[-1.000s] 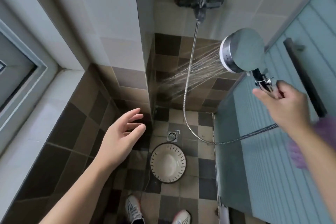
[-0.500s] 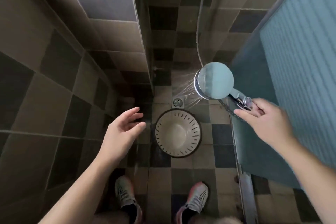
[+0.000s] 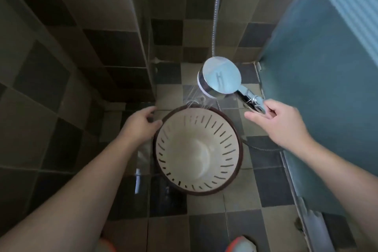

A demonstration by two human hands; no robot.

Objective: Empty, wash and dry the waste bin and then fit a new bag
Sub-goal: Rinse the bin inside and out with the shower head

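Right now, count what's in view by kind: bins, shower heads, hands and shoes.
Cream slotted plastic bin with brown rim: 1
Chrome round shower head: 1
Hands: 2, left hand, right hand
Shoes: 2, only the toes show
Total: 6

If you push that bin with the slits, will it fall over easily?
Probably yes. The bin looks like thin plastic and is empty, so it is likely light. It narrows toward its base, so a shove near the rim could tip it. The left hand at the rim seems there to steady it, and water from the shower head may make it slippery.
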